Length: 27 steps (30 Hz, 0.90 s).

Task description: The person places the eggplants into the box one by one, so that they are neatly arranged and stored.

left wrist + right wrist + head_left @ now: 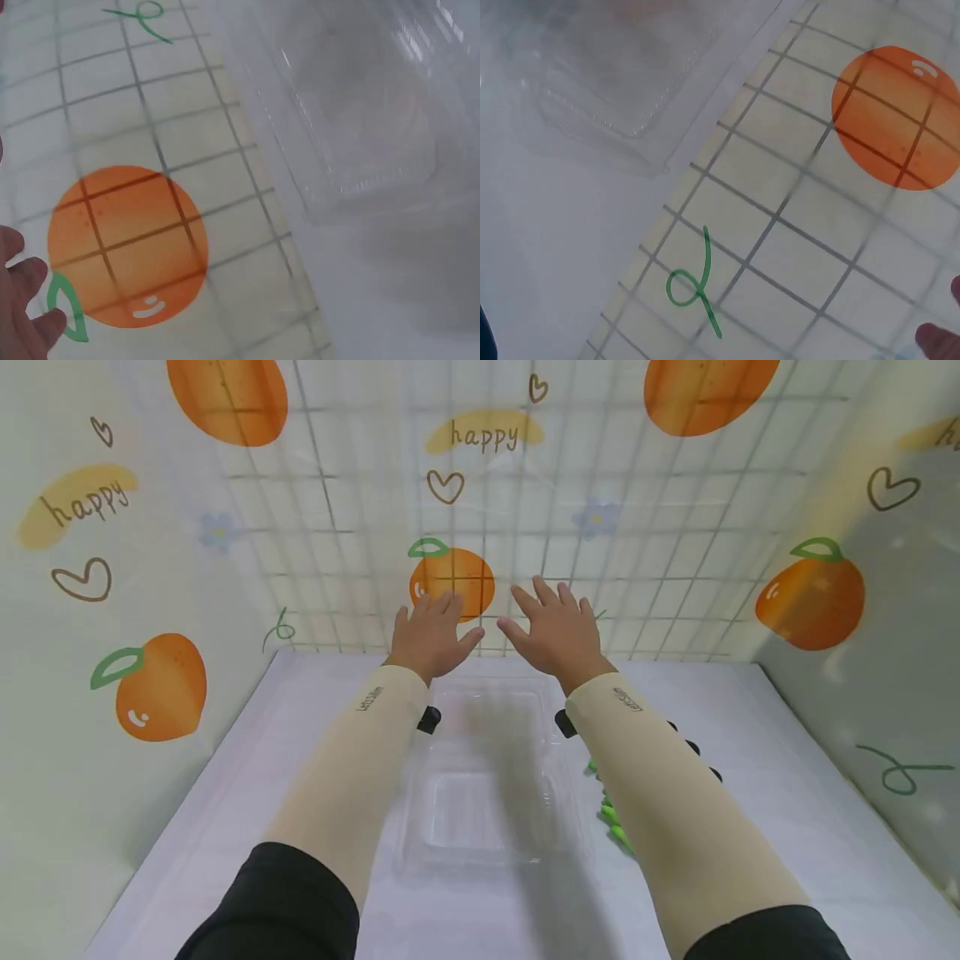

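Note:
Both hands are held out in front with fingers spread, above the far part of the table. The left hand (432, 637) has nothing in it, and its fingertips show at the lower left of the left wrist view. Likewise bare, the right hand (556, 633) stays a little apart from it, thumbs facing each other. Beneath and between the forearms lies a clear plastic container (468, 810), opened out flat in two shallow halves. Several bright green items with dark ends (611, 815) lie partly hidden under the right forearm.
A white table (315, 710) is enclosed by curtains printed with oranges and hearts. Behind the back curtain (360, 568) stands a wire grid. Small black wrist devices (430, 720) hang below the sleeves. A forearm-like shadow falls across the container.

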Each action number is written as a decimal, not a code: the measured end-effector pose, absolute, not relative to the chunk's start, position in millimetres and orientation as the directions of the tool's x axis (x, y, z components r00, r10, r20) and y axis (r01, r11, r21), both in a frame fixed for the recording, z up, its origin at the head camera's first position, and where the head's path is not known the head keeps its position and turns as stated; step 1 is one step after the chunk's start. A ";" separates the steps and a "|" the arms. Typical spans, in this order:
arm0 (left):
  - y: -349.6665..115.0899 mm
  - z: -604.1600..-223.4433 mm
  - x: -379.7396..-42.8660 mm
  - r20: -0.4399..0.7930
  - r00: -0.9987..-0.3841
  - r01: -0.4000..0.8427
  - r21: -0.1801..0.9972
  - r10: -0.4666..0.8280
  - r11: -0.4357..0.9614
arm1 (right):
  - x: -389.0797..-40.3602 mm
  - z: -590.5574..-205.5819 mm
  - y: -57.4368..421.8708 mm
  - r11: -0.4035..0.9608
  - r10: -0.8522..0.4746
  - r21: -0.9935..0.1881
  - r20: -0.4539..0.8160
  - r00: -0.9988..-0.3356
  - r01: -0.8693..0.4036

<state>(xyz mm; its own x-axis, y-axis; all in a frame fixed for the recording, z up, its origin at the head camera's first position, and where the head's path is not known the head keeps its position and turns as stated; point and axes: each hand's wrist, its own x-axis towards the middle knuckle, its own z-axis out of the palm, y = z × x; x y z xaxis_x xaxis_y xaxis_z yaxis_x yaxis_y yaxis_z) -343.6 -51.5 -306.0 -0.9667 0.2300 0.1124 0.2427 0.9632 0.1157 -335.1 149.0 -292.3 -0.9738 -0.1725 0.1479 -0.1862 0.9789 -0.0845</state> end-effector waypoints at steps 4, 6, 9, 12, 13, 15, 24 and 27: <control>-53.2 -310.6 -340.2 0.131 -0.968 0.238 0.235 0.212 0.942 | -328.1 -295.9 151.0 0.978 -0.141 -0.133 0.149 -0.979 -0.161; -57.1 -315.4 -335.5 0.128 -0.971 0.233 0.329 0.201 0.915 | -322.2 -297.6 150.5 0.978 -0.117 -0.154 0.150 -0.982 -0.140; -66.5 -326.6 -326.4 0.134 -0.972 0.233 0.433 0.193 0.871 | -312.1 -301.3 149.9 0.979 -0.093 -0.168 0.154 -0.984 -0.119; -78.2 -338.2 -316.5 0.145 -0.971 0.237 0.466 0.191 0.853 | -302.8 -306.5 150.7 0.979 -0.092 -0.165 0.165 -0.982 -0.120; -82.2 -341.7 -313.5 0.151 -0.970 0.240 0.471 0.190 0.849 | -300.1 -308.5 151.7 0.978 -0.094 -0.168 0.170 -0.981 -0.123; -90.5 -347.9 -307.1 0.158 -0.970 0.241 0.484 0.187 0.841 | -295.2 -313.1 154.9 0.976 -0.093 -0.179 0.182 -0.979 -0.126; -121.2 -362.0 -276.6 0.187 -0.970 0.237 0.572 0.157 0.785 | -268.2 -326.6 182.2 0.950 -0.038 -0.292 0.240 -0.970 -0.110; -127.1 -361.0 -262.9 0.202 -0.969 0.240 0.599 0.146 0.764 | -252.1 -330.1 190.8 0.943 -0.021 -0.316 0.254 -0.967 -0.103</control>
<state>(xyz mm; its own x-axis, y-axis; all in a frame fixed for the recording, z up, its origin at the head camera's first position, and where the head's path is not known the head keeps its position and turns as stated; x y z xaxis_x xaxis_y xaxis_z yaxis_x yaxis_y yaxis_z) -262.9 -127.1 -361.0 -0.9685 0.1457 0.2018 0.2397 0.7643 0.5986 -252.1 190.8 -330.1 -0.9671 -0.0209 0.2537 -0.1033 0.9431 -0.3162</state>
